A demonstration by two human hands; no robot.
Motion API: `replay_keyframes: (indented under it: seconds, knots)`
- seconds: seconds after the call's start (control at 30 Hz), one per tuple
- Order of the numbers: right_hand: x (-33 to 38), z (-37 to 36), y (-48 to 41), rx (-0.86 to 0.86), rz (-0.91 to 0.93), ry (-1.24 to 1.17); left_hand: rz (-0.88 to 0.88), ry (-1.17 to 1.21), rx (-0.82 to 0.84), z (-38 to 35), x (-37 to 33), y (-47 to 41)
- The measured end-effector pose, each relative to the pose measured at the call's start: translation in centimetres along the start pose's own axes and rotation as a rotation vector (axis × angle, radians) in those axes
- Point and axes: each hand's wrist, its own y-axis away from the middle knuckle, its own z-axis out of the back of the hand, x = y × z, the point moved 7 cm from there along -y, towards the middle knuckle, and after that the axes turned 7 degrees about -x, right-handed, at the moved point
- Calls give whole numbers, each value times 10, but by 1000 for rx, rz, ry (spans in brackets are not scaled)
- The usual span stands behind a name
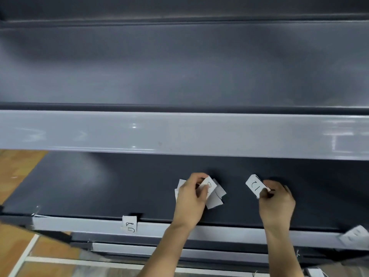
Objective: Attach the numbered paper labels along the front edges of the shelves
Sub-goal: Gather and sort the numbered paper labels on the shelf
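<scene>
Head view: labels (215,198) in both hands (189,200)

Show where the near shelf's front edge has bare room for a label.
The front edge is bare left of the attached label, from it to the wrist of the left hand, and between the wrists. Another label takes its right end. Crowded: shelf top around that hand's stack and the right hand with a loose label.

Surfaces: painted-looking metal plus paper.
Light-grey metal shelf front edge (179,132) glossy, smooth; dark-grey shelf deck (119,186) matt; small white paper labels (214,200) matt; orange floor (16,166) wood-look.
</scene>
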Motion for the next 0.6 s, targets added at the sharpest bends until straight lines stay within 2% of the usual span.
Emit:
replay_keyframes:
  seconds: [0.27,0.33,0.47,0.6]
  knots:
    - [-24,13,-16,-63,-75,81,-204,-165,250,-83,-26,23]
    - [-23,15,-17,-71,-63,88,-273,-259,259,-93,-24,26]
    - [0,12,-14,-19,45,17,-409,-347,41,-72,-26,21]
    - [38,-32,13,348,164,16,-310,-399,-272,-19,-14,15]
